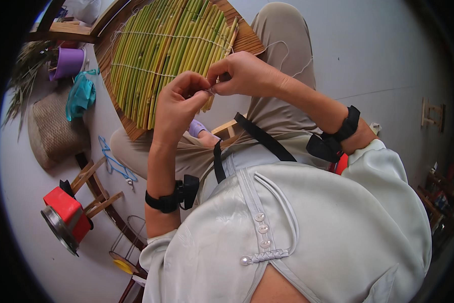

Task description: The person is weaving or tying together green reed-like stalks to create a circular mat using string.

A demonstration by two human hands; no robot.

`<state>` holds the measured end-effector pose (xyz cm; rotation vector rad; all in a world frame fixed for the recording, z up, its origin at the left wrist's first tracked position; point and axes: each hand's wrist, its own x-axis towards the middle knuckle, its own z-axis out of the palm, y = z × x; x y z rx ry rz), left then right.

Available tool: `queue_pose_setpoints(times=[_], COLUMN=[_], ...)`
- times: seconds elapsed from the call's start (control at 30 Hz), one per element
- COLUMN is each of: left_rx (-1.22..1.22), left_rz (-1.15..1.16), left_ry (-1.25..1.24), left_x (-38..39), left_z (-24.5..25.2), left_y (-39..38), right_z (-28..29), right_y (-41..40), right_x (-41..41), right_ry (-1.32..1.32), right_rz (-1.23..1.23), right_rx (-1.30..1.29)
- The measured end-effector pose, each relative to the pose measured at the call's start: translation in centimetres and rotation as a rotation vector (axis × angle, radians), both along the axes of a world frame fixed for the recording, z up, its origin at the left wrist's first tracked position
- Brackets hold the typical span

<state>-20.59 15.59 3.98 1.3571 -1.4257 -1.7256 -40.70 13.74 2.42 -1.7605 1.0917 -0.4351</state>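
Note:
A rounded mat of green and yellow plant stalks (162, 57) lies on a wooden board (249, 32) in front of me. Two rows of white string (143, 70) bind the stalks side by side. Over the mat's near right edge, my left hand (179, 96) and my right hand (246, 74) meet, thumbs and forefingers pinched together on a thin string (211, 91). The exact form of the string between the fingertips is too small to tell. A loose length of white string (287, 57) trails across my right knee.
To the left are a purple bucket (68, 62), a teal plastic bag (81, 96), a woven basket-like object (58, 128) and blue hangers (115, 161). Lower left, a red container (62, 204) adjoins a metal pan (56, 229). A small wooden stool (433, 115) is at far right.

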Motion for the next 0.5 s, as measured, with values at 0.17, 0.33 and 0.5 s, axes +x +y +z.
queue_pose_setpoints(times=[0.17,0.33,0.5], left_rx=[-0.224,-0.613,-0.876], left_rz=[0.043,0.112,0.18], left_ry=[-0.111,-0.41,-0.409], left_x=[-0.5,-1.0,-1.5], left_z=[-0.5,-1.8,-3.0], left_y=[0.9,2.3,3.0], right_z=[-0.9,-0.9,-0.7], right_y=[0.4,0.8,1.5], right_x=[0.1,0.2,-0.3], right_ry=[-0.023,-0.079,-0.125], right_rz=[-0.07,-0.104,-0.115], right_rx=[-0.011,-0.009,0.023])
